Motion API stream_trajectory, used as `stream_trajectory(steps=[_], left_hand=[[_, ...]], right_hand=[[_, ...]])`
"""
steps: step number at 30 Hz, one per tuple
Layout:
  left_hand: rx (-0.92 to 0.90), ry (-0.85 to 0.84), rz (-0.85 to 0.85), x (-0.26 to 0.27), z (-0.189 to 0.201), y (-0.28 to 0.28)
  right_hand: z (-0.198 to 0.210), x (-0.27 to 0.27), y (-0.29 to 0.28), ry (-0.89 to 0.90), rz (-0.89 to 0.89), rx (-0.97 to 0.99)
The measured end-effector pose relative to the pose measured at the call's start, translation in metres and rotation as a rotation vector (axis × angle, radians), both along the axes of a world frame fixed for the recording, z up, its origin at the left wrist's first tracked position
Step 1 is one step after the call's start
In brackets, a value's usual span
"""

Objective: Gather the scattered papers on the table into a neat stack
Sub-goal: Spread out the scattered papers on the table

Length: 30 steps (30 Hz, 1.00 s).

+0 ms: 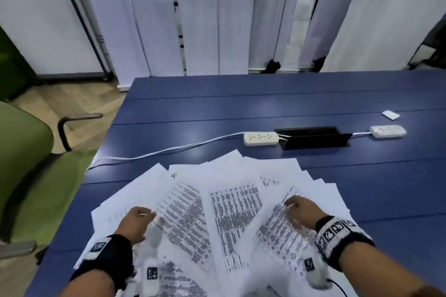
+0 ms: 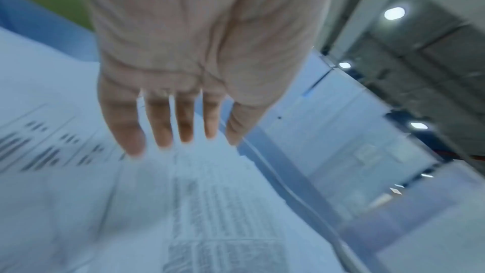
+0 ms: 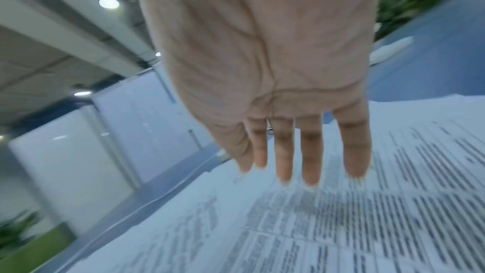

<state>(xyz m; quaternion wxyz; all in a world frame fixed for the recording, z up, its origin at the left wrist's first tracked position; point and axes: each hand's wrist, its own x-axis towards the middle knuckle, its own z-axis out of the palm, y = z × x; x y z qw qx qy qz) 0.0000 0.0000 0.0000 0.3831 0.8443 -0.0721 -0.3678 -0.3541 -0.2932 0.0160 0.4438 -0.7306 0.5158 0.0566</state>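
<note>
Both wrists low: left hand [image 1: 136, 223] and right hand [image 1: 303, 210] flat-fingered over papers [image 1: 231, 202], gripping nothing. Sheets fanned across near edge of table [image 1: 362, 176]. Plan: sweep inward from outer edges, keep palms light, don't crease corners.

Both the left hand [image 1: 137, 223] and right hand [image 1: 303, 211] hover over fanned papers [image 1: 231, 210] on the blue table [image 1: 241, 108].

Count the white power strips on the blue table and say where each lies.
2. One power strip lies left of the black cable box; the other power strip lies right of it. None seems hidden.
</note>
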Motion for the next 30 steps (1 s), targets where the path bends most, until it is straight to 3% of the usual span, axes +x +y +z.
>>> stream_trajectory(steps=[2, 4, 7, 12, 17, 21, 24, 27, 30], left_hand=[[0.199, -0.185, 0.092, 0.009, -0.015, 0.003], [0.477, -0.275, 0.073, 0.010, -0.026, 0.014], [0.621, -0.415, -0.092, -0.004, -0.040, 0.026], [0.555, -0.421, -0.276, -0.027, -0.028, 0.003], [0.516, -0.482, -0.496, -0.040, -0.018, -0.036], [0.241, -0.403, -0.597, -0.053, -0.021, -0.065], [0.004, -0.359, -0.466, -0.061, -0.020, -0.073], [0.131, -0.393, -0.146, -0.053, -0.026, -0.054], [0.306, -0.344, -0.154, -0.055, -0.034, -0.036]], right_hand=[[-0.010, -0.001, -0.003, 0.034, -0.227, -0.209], [-0.018, -0.012, 0.000, 0.192, -0.384, -0.336], [-0.030, -0.035, 0.015, 0.427, -0.493, -0.287], [-0.038, -0.015, 0.024, 0.510, -0.241, -0.112], [-0.032, 0.026, 0.039, 0.383, 0.120, -0.169], [-0.029, 0.039, 0.049, 0.189, 0.246, -0.186], [-0.023, 0.020, 0.041, 0.025, -0.156, -0.345], [-0.018, -0.019, 0.026, 0.274, -0.626, -0.306], [-0.019, -0.043, 0.023, 0.480, -0.661, -0.192]])
